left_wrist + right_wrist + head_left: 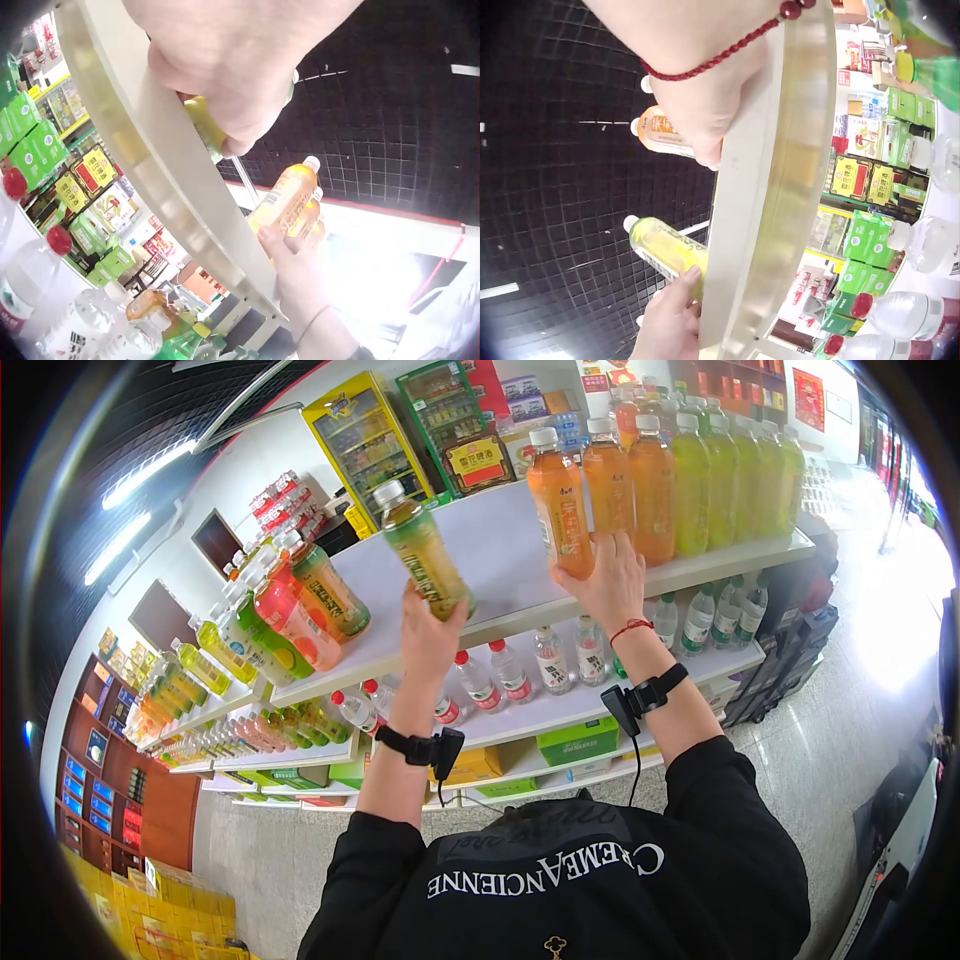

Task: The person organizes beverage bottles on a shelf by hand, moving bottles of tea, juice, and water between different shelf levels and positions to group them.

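My left hand [432,635] grips a tea bottle [418,545] with a green and yellow label and a white cap, low on its body. The bottle leans to the left over the white top shelf [500,560]. To the right, my right hand [612,588] holds the lower part of an orange drink bottle [558,495], the front one at the left end of a row. In the right wrist view the tea bottle [667,246] stands tilted in the left fingers. The left wrist view shows the right thumb against the orange bottle [289,196].
Several orange and yellow-green bottles [692,480] stand at the shelf's right. A group of mixed drinks [295,615] stands at its left. Water bottles [480,682] line the shelf below, with green cartons [578,742] lower down. Display fridges [365,445] stand behind.
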{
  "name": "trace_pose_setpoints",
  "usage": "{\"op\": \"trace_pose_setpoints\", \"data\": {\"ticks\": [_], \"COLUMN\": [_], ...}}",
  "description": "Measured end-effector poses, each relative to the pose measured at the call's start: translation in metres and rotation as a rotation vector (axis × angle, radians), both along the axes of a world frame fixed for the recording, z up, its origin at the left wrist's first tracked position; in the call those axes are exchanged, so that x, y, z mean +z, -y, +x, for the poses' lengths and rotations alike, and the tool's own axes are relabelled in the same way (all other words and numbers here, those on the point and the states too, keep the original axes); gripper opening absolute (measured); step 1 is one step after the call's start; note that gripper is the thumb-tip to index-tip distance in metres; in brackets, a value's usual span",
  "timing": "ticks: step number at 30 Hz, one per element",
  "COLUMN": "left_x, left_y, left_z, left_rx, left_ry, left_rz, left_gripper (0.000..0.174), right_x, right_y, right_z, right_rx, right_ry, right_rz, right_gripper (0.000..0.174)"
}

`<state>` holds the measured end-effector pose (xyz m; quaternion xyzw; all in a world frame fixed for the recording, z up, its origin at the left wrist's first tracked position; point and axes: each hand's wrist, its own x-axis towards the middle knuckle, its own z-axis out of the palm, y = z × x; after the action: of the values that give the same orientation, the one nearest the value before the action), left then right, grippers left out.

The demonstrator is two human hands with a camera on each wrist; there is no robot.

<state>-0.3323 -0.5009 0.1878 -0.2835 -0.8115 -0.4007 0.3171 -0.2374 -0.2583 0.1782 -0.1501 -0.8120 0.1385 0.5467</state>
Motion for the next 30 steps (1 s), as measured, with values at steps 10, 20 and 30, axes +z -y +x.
{"op": "trace_pose_setpoints", "data": {"ticks": [10, 20, 30], "left_x": [0.028, 0.018, 0.023], "left_y": [-0.079, -0.104, -0.099], "left_z": [0.015, 0.01, 0.027], "left_rx": [-0.151, -0.151, -0.145], "left_ry": [0.225, 0.17, 0.258], "left_rz": [-0.12, -0.089, -0.073], "left_gripper": [0.078, 0.078, 0.083], "right_x": [-0.009, -0.01, -0.014], "right_y": [-0.004, -0.009, -0.01], "right_z": [-0.001, -0.002, 0.0], "right_rx": [0.059, 0.044, 0.075], "right_ry": [-0.026, -0.05, -0.051], "right_rz": [-0.017, -0.008, -0.007], "right_gripper": [0.059, 0.06, 0.062]}}
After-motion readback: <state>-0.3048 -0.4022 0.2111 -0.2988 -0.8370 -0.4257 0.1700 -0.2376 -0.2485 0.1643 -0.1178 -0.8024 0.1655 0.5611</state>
